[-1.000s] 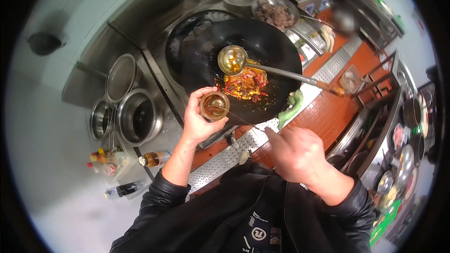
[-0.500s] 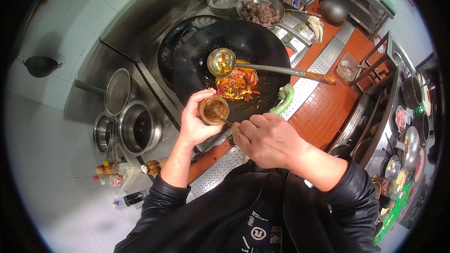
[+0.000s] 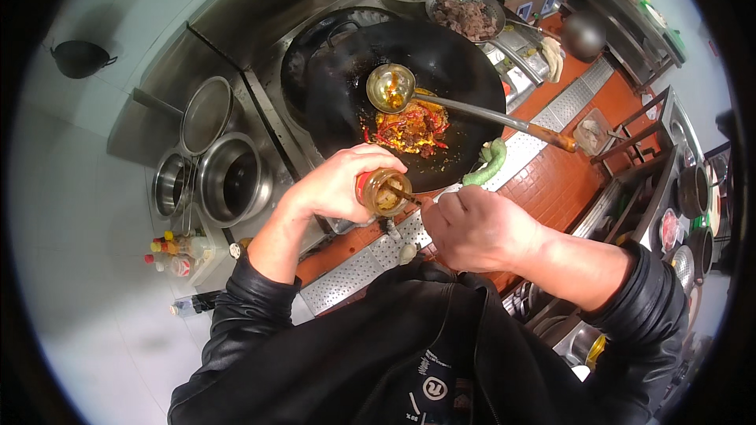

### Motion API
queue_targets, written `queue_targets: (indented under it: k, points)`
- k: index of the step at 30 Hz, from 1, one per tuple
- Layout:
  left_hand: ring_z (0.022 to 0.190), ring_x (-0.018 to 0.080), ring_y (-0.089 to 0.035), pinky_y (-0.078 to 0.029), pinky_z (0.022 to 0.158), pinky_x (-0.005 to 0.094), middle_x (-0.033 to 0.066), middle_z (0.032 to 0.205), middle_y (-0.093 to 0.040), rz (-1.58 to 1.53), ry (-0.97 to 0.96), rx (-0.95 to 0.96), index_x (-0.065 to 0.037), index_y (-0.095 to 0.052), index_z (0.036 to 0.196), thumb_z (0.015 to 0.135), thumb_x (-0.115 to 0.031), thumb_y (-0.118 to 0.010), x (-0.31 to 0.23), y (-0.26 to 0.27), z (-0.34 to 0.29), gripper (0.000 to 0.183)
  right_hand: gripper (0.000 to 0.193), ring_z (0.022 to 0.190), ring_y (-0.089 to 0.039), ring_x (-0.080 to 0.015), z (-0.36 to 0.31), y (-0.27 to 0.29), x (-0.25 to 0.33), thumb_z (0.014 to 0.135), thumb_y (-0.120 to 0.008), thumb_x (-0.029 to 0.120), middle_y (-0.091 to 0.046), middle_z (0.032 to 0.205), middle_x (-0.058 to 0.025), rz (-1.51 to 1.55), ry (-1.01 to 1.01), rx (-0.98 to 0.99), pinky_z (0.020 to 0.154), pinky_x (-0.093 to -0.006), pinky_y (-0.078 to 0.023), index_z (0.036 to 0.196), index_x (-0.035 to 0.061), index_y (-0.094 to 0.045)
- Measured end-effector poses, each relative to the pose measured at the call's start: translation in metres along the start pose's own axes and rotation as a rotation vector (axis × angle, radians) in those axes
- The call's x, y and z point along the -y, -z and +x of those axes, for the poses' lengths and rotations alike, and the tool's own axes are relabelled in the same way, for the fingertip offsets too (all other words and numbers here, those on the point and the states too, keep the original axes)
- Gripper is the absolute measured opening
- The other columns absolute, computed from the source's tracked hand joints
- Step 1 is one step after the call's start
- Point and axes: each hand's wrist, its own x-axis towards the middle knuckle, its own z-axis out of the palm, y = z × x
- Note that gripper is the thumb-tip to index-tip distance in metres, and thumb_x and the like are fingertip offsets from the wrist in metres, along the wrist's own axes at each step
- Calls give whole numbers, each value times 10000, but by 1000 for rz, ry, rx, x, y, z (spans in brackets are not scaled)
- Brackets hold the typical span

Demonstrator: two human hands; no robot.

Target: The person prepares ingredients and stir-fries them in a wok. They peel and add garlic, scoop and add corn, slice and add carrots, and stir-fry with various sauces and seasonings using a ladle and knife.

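My left hand (image 3: 342,181) is wrapped around a small glass jar (image 3: 379,203) with a red label, tilted so its open mouth faces right. Pale brownish contents line the inside. Closed in a fist, my right hand (image 3: 484,228) grips a slim spoon-like utensil (image 3: 408,196) whose far end sits in the jar; its head is hidden. Both hands are at the near side of a large black wok (image 3: 465,59). Red chillies in orange oily sauce (image 3: 409,130) lie in it. A metal ladle (image 3: 472,111) with a wooden handle rests across the wok.
A green rolled cloth (image 3: 490,165) lies at the wok's right rim. Beyond stands a strainer of brown meat pieces (image 3: 466,17). Steel pots (image 3: 228,181) and bottles (image 3: 177,248) are at left. Shelving with pans (image 3: 693,189) lines the right, over a red tiled floor (image 3: 543,181).
The jar has tipped over toward the right, showing its red label. Both hands have shifted slightly right in view, with the utensil still in the jar. The view has also shifted.
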Motion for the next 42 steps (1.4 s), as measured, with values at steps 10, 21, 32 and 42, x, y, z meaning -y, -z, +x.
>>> queue_targets:
  k: [10,21,32,42]
  points:
    - [1115,293,-588,-467,987,384,110,1144,-643,10,16,-289,-57,-638,1137,477,-114,-758,6,-17,-9,673,132,702,-641,-337,-4,-3,7,811,-548,29,-654,738,-176,1152,-939,-5,646,-380,-502,784,40,-677]
    - [1222,213,-522,-439,1051,358,96,1282,-487,-329,-34,-658,-54,-476,1263,573,60,-772,35,-65,-1,759,167,835,-678,-404,21,2,19,772,-570,97,-667,769,-245,1008,-1138,-108,767,-461,-545,743,-40,-660]
    - [1243,222,-487,-420,1058,364,111,1322,-446,-293,-69,-832,-74,-410,1297,587,73,-764,45,-65,2,806,229,676,-647,-371,16,-3,36,911,-468,80,-614,685,-224,1458,-1256,-345,614,-423,-492,981,-57,-638]
    - [1224,238,-504,-415,1076,381,104,1277,-467,-145,-160,-777,-68,-457,1241,558,16,-845,41,-64,4,790,72,570,-645,-265,19,4,32,782,-579,81,-599,607,-110,432,-884,-274,512,-372,-515,776,11,-568]
